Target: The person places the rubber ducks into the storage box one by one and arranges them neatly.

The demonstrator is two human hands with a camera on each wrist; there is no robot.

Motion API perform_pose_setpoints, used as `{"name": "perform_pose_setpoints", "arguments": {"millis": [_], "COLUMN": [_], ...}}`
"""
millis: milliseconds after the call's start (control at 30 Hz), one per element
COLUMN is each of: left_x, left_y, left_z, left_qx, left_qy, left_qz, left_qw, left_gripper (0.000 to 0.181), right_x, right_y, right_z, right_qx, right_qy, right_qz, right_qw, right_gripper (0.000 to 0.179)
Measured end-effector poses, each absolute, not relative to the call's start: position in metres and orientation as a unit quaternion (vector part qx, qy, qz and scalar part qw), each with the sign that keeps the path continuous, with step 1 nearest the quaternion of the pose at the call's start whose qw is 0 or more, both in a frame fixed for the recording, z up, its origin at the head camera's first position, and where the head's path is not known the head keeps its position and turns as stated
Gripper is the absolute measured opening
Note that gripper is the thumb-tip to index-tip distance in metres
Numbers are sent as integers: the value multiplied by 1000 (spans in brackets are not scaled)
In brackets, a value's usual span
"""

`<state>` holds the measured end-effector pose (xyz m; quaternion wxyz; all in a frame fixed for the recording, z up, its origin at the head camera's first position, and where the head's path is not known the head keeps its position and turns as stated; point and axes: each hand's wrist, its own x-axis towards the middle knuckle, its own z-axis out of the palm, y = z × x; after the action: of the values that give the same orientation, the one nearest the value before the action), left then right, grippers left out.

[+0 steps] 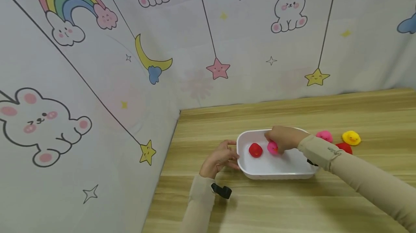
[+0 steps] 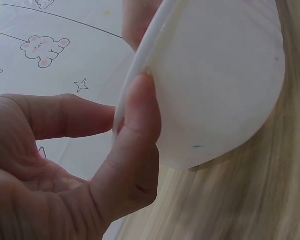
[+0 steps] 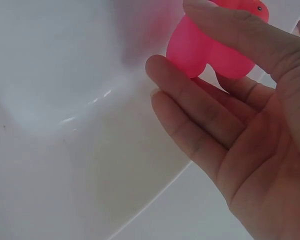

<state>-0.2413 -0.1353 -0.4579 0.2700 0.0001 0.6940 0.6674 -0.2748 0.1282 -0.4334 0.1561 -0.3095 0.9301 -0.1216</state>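
bright pink, glossy toy duck point(image 1: 272, 148) is inside the white, rounded rectangular plastic tray point(image 1: 279, 176), pinched between the thumb and fingers of the right hand point(image 1: 287, 137); whether it touches the tray's floor, i cannot tell. just left of it, within the same tray, sits a rounded red toy point(image 1: 255, 150). the left hand point(image 1: 221, 158) holds the tray's left end, thumb against the outer wall and a fingertip at the rim. beyond the right sleeve point(image 1: 338, 157), a second pink toy point(image 1: 324, 136), a second red toy point(image 1: 345, 148), partly hidden, and a yellow toy duck point(image 1: 351, 138) lie close together on the wood-grained desk point(image 1: 201, 128). white printed cloth point(image 1: 188, 38) with rabbits and stars stands behind.
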Motion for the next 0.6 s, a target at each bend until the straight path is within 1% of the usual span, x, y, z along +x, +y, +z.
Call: {"name": "perform_pose_setpoints", "arguments": {"millis": [233,467,600], "left_x": [-240,-239,-239], "left_y": [-134,-135,-135], "left_z": [-457,-457,-456], "left_qx": [1,0,0], "left_qy": [693,694,692], "left_qz": [667,665,668], "left_qw": [275,276,274], "left_gripper": [61,59,59], "right_x": [-271,-271,-272], "right_y": [128,128,127], "right_z": [-438,-440,-438], "right_qx": [-291,-289,-273], "right_qy": [933,938,939], "right_qz": [-111,-81,-86], "right_qw": [178,174,188], "right_gripper": [32,32,33]}}
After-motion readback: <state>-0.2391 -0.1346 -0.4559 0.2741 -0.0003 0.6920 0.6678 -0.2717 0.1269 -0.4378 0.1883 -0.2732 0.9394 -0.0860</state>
